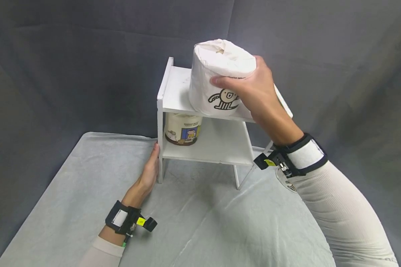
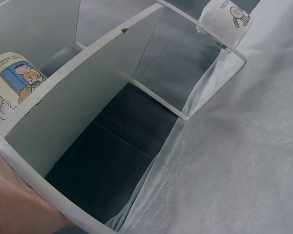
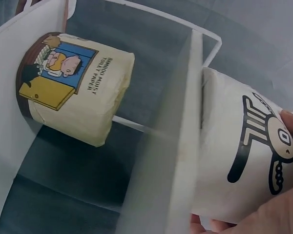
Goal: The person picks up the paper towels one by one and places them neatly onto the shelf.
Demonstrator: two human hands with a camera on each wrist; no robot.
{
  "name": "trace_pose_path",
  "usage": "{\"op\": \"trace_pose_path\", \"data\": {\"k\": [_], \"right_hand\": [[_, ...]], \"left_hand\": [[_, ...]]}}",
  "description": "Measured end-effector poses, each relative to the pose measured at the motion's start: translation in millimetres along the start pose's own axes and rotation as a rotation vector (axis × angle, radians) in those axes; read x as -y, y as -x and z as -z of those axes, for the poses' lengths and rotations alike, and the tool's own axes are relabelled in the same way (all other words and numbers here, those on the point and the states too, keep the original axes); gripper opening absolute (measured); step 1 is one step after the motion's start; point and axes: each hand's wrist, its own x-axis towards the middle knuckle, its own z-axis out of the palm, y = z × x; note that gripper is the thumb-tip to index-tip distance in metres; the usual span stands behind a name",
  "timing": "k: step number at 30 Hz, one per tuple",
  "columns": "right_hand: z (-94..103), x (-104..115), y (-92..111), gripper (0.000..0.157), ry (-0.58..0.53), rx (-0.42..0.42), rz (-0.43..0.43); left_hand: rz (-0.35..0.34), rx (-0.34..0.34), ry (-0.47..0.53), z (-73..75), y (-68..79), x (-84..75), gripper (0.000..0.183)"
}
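My right hand [image 1: 254,89] grips a white paper-wrapped toilet paper roll [image 1: 202,85] from its right side, with the thumb across the front above a printed cartoon figure. The roll stands on the top board of a small white two-tier shelf [image 1: 227,142]. In the right wrist view, fingertips curl round the wrapped roll [image 3: 224,146]. Low on the shelf's left side, my left hand [image 1: 148,174] lies against the outside of the side panel, its other fingers hidden. On the lower board at left stands a cream toilet paper roll [image 1: 183,129] with a colourful cartoon print.
Another white wrapped roll [image 2: 224,22] lies on the grey cloth [image 1: 194,222] right of the shelf, mostly behind my right forearm in the head view. A thin white wire leg [image 1: 237,178] supports the shelf's right side. Dark grey curtain [image 1: 87,74] hangs behind.
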Motion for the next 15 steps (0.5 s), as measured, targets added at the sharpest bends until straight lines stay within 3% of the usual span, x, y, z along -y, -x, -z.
{"op": "trace_pose_path", "data": {"k": [15], "right_hand": [[-24.1, 4.9, -15.4, 0.056, 0.001, 0.047, 0.091]], "left_hand": [[0.023, -0.018, 0.023, 1.1, 2.5, 0.5, 0.084]]}}
